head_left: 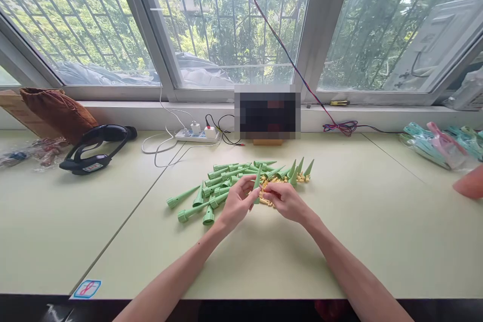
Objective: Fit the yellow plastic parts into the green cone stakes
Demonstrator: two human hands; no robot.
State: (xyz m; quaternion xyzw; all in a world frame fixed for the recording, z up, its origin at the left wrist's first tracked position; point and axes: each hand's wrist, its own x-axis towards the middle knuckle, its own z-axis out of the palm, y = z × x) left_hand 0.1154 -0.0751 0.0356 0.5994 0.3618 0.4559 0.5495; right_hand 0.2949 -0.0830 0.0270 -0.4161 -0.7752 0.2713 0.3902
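My left hand (240, 199) is closed around a green plastic spike (258, 183), its narrow tip pointing up. Close beside it, my right hand (286, 200) is pinched, its fingertips near the spike; yellow shows by them, but I cannot make out what they hold. Small yellow pieces (267, 203) lie in a heap behind and between the hands. To the left and behind, several green spikes with ribbed collars (209, 215) lie loosely piled. A few more green cones (308, 167) stand tip up at the right end, among yellow pieces.
At the back stand a white power strip (198, 134) with cables and a pixelated dark screen (267, 114) on a wooden stand. On the left are a black headset (96, 151) and a brown pouch (58, 110). Plastic bags (433, 146) and an orange object (470, 182) lie right.
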